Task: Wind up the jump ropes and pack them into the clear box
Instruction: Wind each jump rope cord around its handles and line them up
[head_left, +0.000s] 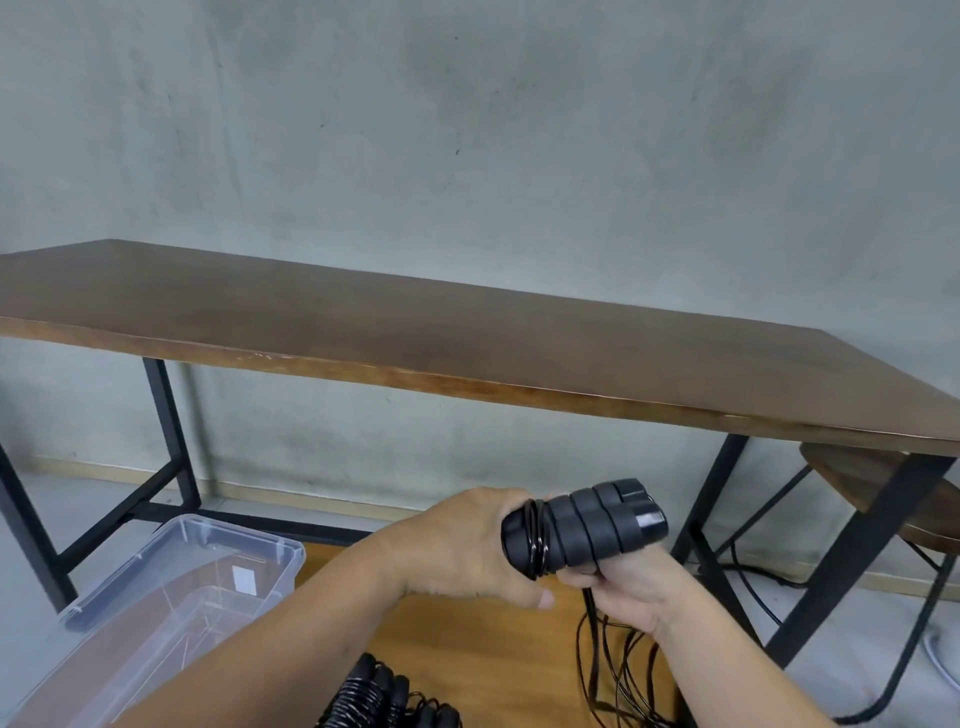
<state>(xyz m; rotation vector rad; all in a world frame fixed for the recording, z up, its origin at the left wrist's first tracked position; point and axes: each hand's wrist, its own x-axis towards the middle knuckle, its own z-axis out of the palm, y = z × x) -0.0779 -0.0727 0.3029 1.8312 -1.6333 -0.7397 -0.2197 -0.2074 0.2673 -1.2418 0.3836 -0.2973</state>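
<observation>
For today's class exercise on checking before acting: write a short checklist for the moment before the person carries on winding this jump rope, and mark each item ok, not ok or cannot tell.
1. Both handles held together as one bundle: ok, the left hand grips one end.
2. Right hand has hold of the cord: ok, the cord runs down from it.
3. First turns sit tight on the handles: ok, a few glossy loops lie close together near the left hand.
4. Loose cord free of knots: cannot tell, it hangs in a tangle of strands out of frame.
5. Clear box open: ok, no lid on it.
6. Room in the box: ok, nothing shows through its walls.
</observation>
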